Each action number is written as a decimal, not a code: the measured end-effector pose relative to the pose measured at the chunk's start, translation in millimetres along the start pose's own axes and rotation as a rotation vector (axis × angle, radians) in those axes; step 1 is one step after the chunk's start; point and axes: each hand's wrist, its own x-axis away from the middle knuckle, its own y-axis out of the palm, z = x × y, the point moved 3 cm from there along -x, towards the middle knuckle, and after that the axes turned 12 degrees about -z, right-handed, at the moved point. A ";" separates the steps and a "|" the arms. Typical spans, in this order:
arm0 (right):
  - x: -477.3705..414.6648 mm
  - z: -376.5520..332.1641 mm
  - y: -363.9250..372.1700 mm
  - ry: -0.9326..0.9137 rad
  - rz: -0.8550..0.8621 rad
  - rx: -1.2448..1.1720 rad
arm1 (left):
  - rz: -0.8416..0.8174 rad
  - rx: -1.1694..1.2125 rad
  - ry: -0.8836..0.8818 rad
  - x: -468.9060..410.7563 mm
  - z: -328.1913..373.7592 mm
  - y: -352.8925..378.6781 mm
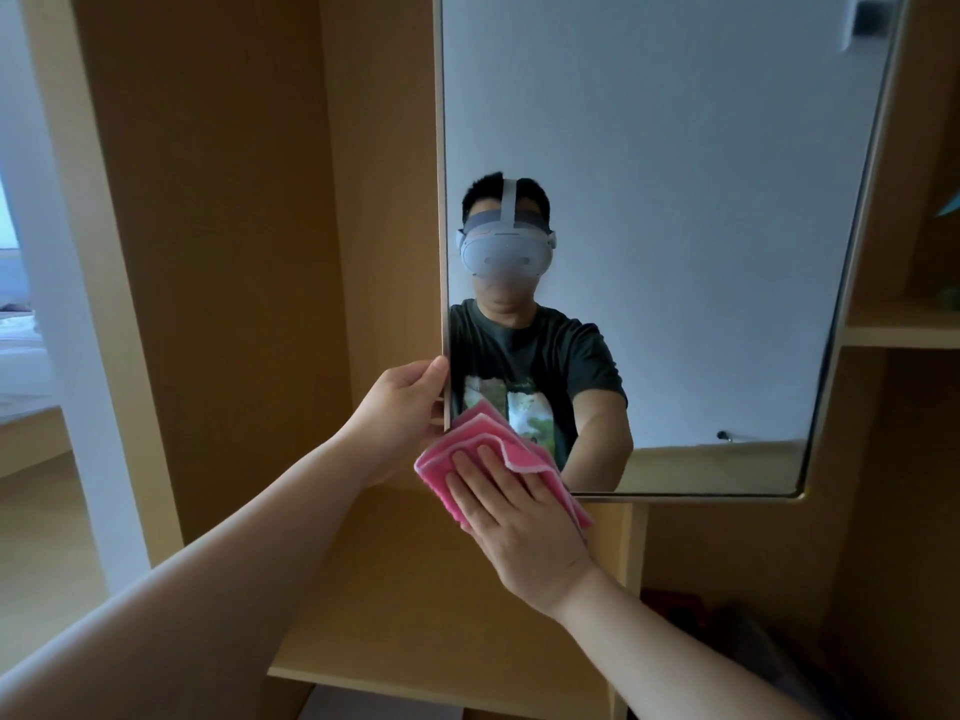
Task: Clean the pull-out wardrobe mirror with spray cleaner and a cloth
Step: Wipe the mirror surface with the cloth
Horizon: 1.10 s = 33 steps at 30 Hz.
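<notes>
Pink cloth (pixel 483 426) under the flat, open-fingered right grip (pixel 519 527) wipes the mirror (pixel 675 200) low down, left grip (pixel 400 407) grasping its edge; most of it seems unwiped

One mirror (pixel 675 226). One pink cloth (pixel 488 454) at the mirror's lower left corner. Two hands: left hand (pixel 405 402) at the mirror's left edge, right hand (pixel 524 532) at its bottom edge.

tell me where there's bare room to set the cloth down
The wooden ledge below the mirror lies bare between the forearms. The side shelf right of it looks mostly bare. Crowded: the mirror's lower left corner, where left hand, right hand and pink cloth meet.
</notes>
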 end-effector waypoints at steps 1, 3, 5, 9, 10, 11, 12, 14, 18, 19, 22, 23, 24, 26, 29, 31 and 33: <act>2.8 0.9 -2.0 -0.022 0.001 -0.022 | 0.001 -0.004 0.005 -0.1 0.0 0.3; 5.9 2.8 -8.6 -0.060 0.019 -0.063 | 0.019 -0.016 0.007 -0.4 0.4 0.7; 7.4 4.5 -15.7 -0.105 0.035 -0.082 | 0.037 -0.013 0.008 -1.4 0.7 1.1; 13.1 12.4 -28.8 -0.206 0.090 -0.181 | 0.053 -0.052 0.033 -1.3 2.2 1.3; 13.6 17.2 -33.9 -0.210 0.111 -0.226 | 0.069 -0.094 0.058 -1.2 5.5 -0.2; 12.4 23.2 -40.5 -0.205 0.135 -0.274 | 0.088 -0.141 0.091 -1.8 9.7 -3.5; 9.7 29.8 -48.9 -0.193 0.161 -0.330 | 0.114 -0.174 0.120 -2.9 16.0 -6.3; -1.3 46.2 -67.6 -0.156 0.194 -0.453 | 0.185 -0.210 0.178 -6.2 34.0 -10.4; -36.3 86.5 -110.3 0.008 0.167 -0.605 | 0.298 -0.229 0.375 -4.4 88.7 -15.2; -46.0 96.5 -122.9 0.044 0.164 -0.658 | 0.306 -0.276 0.436 -3.1 104.2 -18.2; -80.6 127.5 -163.0 0.090 0.163 -0.777 | 0.230 -0.409 0.522 -3.5 159.3 -27.6; -94.1 139.2 -176.7 0.102 0.162 -0.811 | 0.160 -0.438 0.504 -8.3 176.4 -32.1; -108.1 151.6 -190.8 0.114 0.164 -0.838 | 0.061 -0.447 0.469 -13.1 194.5 -35.9; -136.6 178.5 -220.8 0.126 0.184 -0.877 | -0.148 -0.468 0.402 -24.0 232.1 -43.1; -178.2 220.6 -269.6 0.132 0.185 -0.916 | -0.286 -0.457 0.313 -43.2 291.6 -59.2; -206.4 249.0 -305.4 0.135 0.161 -0.951 | -0.292 -0.514 0.288 -57.4 337.9 -70.1; -236.2 279.3 -344.2 0.132 0.128 -0.974 | -0.257 -0.608 0.294 -71.2 389.3 -81.6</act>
